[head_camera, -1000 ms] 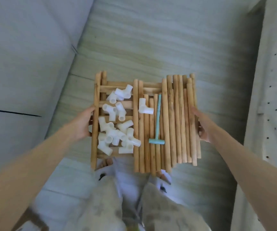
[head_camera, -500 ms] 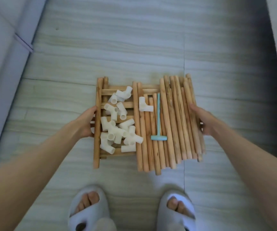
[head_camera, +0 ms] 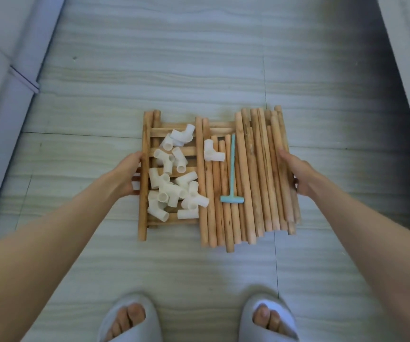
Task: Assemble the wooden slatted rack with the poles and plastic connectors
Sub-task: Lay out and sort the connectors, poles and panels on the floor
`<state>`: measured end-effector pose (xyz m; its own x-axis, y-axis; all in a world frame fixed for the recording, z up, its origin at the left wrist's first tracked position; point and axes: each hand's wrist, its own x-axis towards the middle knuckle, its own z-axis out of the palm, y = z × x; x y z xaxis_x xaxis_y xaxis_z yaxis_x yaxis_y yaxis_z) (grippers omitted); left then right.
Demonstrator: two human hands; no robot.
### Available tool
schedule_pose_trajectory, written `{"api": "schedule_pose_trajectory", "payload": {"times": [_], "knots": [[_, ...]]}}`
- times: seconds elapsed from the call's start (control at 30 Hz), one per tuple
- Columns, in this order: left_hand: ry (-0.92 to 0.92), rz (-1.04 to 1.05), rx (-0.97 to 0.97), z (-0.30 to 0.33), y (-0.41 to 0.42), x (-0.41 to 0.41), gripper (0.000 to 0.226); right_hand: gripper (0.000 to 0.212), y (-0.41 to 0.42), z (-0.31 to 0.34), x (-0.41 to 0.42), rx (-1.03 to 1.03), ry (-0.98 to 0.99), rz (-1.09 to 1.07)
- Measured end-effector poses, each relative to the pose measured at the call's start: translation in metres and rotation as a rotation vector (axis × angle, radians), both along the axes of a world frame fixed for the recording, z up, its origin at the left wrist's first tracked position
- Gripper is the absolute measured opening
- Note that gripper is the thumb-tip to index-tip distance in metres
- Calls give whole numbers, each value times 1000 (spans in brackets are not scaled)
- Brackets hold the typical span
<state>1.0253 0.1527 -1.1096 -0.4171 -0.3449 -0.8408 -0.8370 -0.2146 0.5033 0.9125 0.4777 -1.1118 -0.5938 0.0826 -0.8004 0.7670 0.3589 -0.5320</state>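
My left hand [head_camera: 128, 175] and right hand [head_camera: 295, 172] grip the rack's [head_camera: 142, 193] sides, fingers curled under, just above the floor [head_camera: 199, 58]. I'd lower it level, so poles [head_camera: 255, 174] and connectors [head_camera: 172, 178] don't roll off.

open floor [head_camera: 199, 58] beyond rack [head_camera: 144, 206]; poles [head_camera: 255, 174] crowd r side.

I see my left hand [head_camera: 130, 175] and right hand [head_camera: 297, 175] gripping the sides of the slatted rack [head_camera: 144, 183]. Poles [head_camera: 255, 174], white connectors [head_camera: 172, 181] and a teal mallet [head_camera: 232, 174] lie on it, above the floor [head_camera: 199, 58].
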Motion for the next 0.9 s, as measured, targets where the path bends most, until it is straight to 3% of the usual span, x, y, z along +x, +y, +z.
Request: {"api": "schedule_pose_trajectory", "payload": {"times": [0.1, 0.2, 0.3, 0.43, 0.63, 0.9], "knots": [[95, -96, -38, 7, 1, -5, 28, 63, -5, 6, -2, 82, 107, 102], [192, -283, -174, 14, 11, 3, 38, 57, -12, 16, 9, 316, 257, 416], [213, -363, -255, 24, 26, 28, 47, 60, -25, 30, 33, 488, 366, 593], [249, -375, -417, 43, 41, 54, 44, 57, -47, 56, 65, 491, 521, 793], [355, -627, -667, 64, 24, 33, 46, 58, -89, 71, 53, 412, 624, 1025], [368, -807, -729, 0, 7, -29, 60, 78, -155, 26, -5, 592, 714, 1401]]}}
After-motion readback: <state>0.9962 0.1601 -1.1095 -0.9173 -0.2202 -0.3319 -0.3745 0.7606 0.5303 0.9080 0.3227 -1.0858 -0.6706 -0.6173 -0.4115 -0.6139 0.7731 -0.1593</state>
